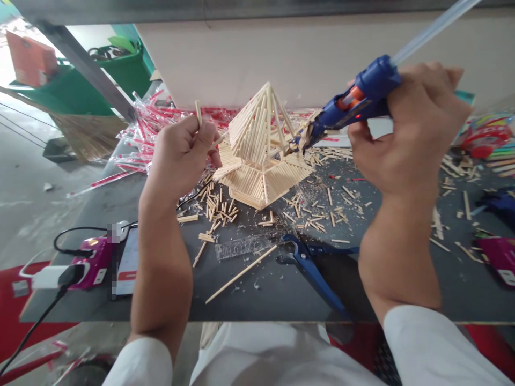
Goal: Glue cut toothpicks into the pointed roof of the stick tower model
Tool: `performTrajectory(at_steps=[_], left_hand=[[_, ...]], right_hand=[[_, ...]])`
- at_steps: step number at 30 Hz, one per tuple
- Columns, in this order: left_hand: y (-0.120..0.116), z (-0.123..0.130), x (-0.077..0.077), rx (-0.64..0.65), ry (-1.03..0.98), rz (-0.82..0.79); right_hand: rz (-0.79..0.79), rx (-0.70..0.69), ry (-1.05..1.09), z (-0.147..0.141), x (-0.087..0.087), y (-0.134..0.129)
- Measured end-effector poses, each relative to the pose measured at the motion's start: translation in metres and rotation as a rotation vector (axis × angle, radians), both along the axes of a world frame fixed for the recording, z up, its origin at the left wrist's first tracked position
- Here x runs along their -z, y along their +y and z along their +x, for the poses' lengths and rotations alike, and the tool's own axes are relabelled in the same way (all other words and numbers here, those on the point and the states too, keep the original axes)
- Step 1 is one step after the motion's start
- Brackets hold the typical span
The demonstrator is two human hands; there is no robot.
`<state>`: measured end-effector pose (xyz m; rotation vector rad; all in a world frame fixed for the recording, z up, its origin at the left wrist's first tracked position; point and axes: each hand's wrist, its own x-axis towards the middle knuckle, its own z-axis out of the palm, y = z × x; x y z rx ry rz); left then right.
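My right hand (414, 126) grips a blue hot glue gun (362, 94), its red light lit and a clear glue stick (432, 32) rising from the back. The dirty nozzle is at the right side of a small wooden stick model (257, 128), a pointed roof over a wide faceted skirt; whether it touches cannot be told. My left hand (187, 142) is closed in a pinch on a short wooden stick (198, 111), left of the model. The roof's right side shows bare ribs, while its left and front faces are filled with sticks.
Cut stick pieces (219, 206) litter the dark table (161, 300). Blue cutting pliers (316, 268), a clear ruler (243, 246) and a long stick (241, 274) lie in front. At left are a purple power strip (94, 260) with cables and a phone (127, 268); plastic wrappers (140, 145) pile behind.
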<state>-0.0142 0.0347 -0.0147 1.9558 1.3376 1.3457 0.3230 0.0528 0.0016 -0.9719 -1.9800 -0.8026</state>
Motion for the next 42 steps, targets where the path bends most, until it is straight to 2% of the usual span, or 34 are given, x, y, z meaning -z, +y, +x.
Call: performTrajectory(at_steps=[10,18,26,32,42], left_hand=[[0.002,0.001,0.004,-0.014,0.038,-0.002],[0.002,0.004,0.003,0.005,0.03,-0.023],[0.005,-0.001,0.007,0.003,0.072,-0.013],[0.005,-0.002,0.007,0.003,0.071,-0.016],[0.004,-0.002,0.006,0.005,0.085,-0.01]], right_hand=[[0.05,-0.065,0.099,-0.006,0.005,0.006],[0.04,-0.013,0.12,-0.01,0.005,0.004],[0.067,-0.002,0.129,-0.005,0.013,0.016],[0.141,0.021,0.163,-0.006,0.014,0.018],[0.15,0.001,0.201,-0.002,0.017,0.024]])
